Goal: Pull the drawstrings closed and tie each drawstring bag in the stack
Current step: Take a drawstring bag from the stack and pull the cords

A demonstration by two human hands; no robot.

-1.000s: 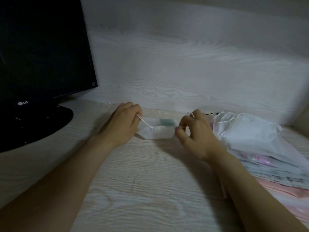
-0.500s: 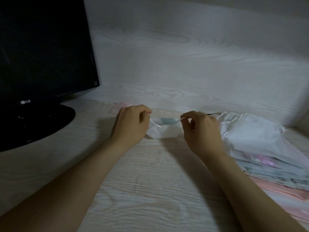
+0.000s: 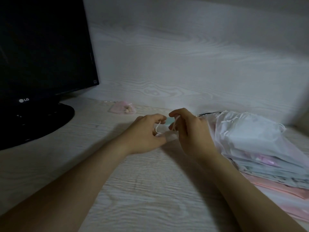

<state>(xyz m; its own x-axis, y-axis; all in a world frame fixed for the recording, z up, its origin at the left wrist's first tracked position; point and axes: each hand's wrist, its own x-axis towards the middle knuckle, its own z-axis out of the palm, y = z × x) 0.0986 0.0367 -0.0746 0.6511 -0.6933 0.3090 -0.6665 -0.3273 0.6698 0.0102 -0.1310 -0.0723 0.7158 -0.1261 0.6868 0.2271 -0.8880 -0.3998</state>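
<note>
Dim light, pale wood-grain desk [image 3: 142,195] and wall panel [image 3: 184,56], black monitor [image 3: 41,47] at left.

We see the left hand [image 3: 147,133] and right hand [image 3: 192,131] close together, each pinching a white drawstring [image 3: 157,129] of a small bag [image 3: 169,137] on the counter [image 3: 150,190], beside the stack of bags [image 3: 250,139].

The black flat-screen monitor [image 3: 41,47] carries one legible mark: the pale "LG" logo [image 3: 24,100] with its round emblem, low on the front bezel. A small square sign [image 3: 95,81] at the bezel's right corner is perhaps a symbol, but it is too dim to read.
</note>
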